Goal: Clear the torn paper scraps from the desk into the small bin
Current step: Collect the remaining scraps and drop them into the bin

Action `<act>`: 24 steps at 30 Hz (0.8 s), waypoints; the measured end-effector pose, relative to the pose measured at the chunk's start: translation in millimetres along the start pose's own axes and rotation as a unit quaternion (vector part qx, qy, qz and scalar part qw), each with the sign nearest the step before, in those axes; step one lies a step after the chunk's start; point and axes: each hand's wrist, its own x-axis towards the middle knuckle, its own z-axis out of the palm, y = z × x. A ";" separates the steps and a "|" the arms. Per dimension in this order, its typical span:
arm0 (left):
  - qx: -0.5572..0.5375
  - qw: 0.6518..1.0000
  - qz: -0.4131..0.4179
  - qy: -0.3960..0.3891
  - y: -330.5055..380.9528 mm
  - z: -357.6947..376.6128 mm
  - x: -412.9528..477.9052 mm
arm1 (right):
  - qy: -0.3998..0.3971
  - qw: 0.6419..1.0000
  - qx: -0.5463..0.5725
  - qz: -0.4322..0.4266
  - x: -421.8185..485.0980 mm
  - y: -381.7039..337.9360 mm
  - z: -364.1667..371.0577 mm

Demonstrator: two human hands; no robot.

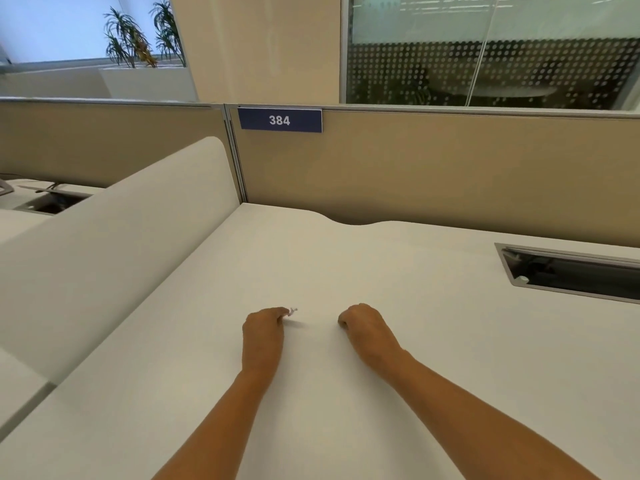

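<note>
— Two hands over the worktop (pixel 346 265). Where are they, relative to the cable slot (pixel 571 275)?
— Both are left of the cable slot and nearer the person, well apart from it. The right hand (pixel 365 325) lies between the slot and the left hand (pixel 265 327).
— Left grip?
— Fingertips pressed together, pinching a paper scrap (pixel 292 311). It's small, white and crumpled. It sticks out past the fingertips on the side toward the slot. Touching the worktop or just above it, cannot tell.
— Right grip?
— Fingers curled under, knuckles up, low at the worktop. Cannot tell whether anything is inside.
— Hands touching?
— No, apart. The scrap sits in the gap, at the end farther from the slot.
— What else is around the slot?
— A tan partition (pixel 450 168) runs behind it along the worktop's far edge. A blue plate (pixel 280 120) reading 384 is on that partition, up and well left of the slot. A white rounded side screen (pixel 121 237) stands at the worktop edge farthest left of the slot.
</note>
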 end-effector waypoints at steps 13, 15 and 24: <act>-0.229 0.957 -0.169 0.056 14.6 -26.5 -87.1 | -0.002 0.966 0.242 0.086 -81.7 -17.0 -11.5; -0.239 0.955 -0.172 0.046 23.2 -23.0 -101.9 | -0.008 0.965 0.248 0.088 -97.4 -16.9 -13.1; -0.242 0.956 -0.164 -0.028 94.4 30.7 -172.5 | -0.005 0.966 0.238 0.097 -185.7 41.5 -46.9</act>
